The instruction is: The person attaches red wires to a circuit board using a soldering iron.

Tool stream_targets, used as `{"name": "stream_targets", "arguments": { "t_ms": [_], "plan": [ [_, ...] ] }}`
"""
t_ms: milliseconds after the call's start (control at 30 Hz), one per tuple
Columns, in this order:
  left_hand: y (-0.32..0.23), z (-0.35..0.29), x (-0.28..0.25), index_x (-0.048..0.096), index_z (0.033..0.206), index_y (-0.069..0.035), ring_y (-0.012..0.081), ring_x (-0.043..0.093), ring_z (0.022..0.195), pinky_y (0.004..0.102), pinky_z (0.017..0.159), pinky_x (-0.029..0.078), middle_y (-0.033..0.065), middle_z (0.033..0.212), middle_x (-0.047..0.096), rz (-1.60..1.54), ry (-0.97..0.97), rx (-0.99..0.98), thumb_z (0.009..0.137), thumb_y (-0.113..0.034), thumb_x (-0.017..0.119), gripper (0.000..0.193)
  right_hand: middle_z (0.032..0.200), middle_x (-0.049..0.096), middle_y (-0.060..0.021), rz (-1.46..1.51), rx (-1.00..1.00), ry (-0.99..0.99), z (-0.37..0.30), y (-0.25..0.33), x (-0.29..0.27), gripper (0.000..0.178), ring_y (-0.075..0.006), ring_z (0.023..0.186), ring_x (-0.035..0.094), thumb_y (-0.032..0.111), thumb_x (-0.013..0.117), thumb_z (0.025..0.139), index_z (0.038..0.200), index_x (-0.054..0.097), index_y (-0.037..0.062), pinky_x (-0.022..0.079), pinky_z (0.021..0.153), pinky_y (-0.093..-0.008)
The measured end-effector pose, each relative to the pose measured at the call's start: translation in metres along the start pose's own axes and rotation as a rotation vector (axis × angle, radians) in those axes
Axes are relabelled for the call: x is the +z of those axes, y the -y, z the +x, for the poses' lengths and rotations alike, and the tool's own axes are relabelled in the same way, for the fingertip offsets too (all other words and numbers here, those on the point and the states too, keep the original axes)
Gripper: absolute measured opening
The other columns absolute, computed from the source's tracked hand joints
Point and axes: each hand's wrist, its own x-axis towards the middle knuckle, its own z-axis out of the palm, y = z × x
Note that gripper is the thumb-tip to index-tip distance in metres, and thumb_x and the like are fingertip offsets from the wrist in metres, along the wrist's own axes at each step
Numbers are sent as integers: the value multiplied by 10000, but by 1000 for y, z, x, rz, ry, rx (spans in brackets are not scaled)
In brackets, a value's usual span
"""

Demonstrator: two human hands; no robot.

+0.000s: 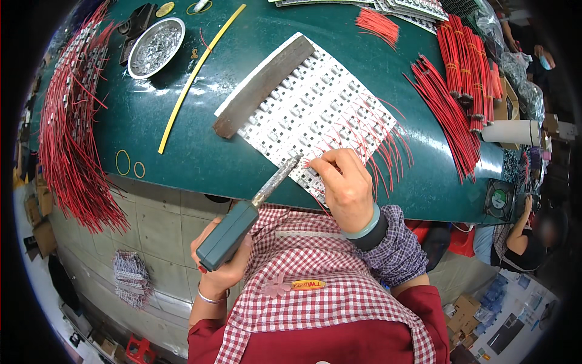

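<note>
My left hand [225, 259] is wrapped round the dark green handle of a soldering iron [228, 235]. Its metal tip slants up to the near-left edge of a white circuit board panel [285, 136], which carries rows of small components. Close to the tip, my right hand [348, 187] is closed in a pinch over the board, apparently on a thin red wire; the fingertips partly hide it. Several red wires [379, 145] stand out from the board's right side. A dark flat bar [267, 85] lies along the panel's far-left edge.
A metal bowl [156, 48] and a yellow strip [200, 82] lie to the left. Red-wired pieces [79, 145] hang over the table's left edge. Red wire bundles [464, 67] and loose wires [445, 115] lie right, near a small fan [499, 200]. Other people sit at the far right.
</note>
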Motion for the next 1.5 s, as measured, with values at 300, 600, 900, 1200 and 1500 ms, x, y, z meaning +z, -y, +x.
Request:
{"name": "stream_targets", "arguments": {
  "t_ms": [300,600,900,1200,1500],
  "plan": [
    [2,-10,-3,695,910,83,265,702,723,319,675,555,176,864,699,-66,-68,-137,681,47,719,233,860,570,-111,-28,-27,-17,0,-1,3,227,-276,785,572,-72,631,693,911,658,-11,489,649,-366],
    [-1,-11,-4,695,921,78,255,705,748,311,690,554,171,881,701,-22,-55,-101,686,42,734,241,800,562,-83,-52,-50,-74,-9,13,9,241,-249,728,558,-42,670,704,943,679,-13,474,619,-352],
    [-6,-5,-5,684,899,64,229,683,724,303,651,539,155,884,688,-25,12,-91,686,62,718,216,821,565,-88,-78,-53,-64,-12,15,14,245,-245,728,555,-43,675,719,963,681,-27,473,622,-352],
    [-9,-1,-2,668,832,27,229,641,633,304,569,495,116,798,646,-14,40,-85,681,39,712,157,833,566,-95,-85,-57,-68,-13,16,15,250,-253,735,556,-45,671,705,955,663,-40,472,629,-354],
    [-4,-2,-4,670,812,28,219,625,608,303,550,486,112,766,633,34,44,-20,671,43,704,145,820,551,-99,-87,-50,-59,-12,19,14,242,-257,742,556,-44,670,705,947,655,-37,470,635,-357]
  ]
}}
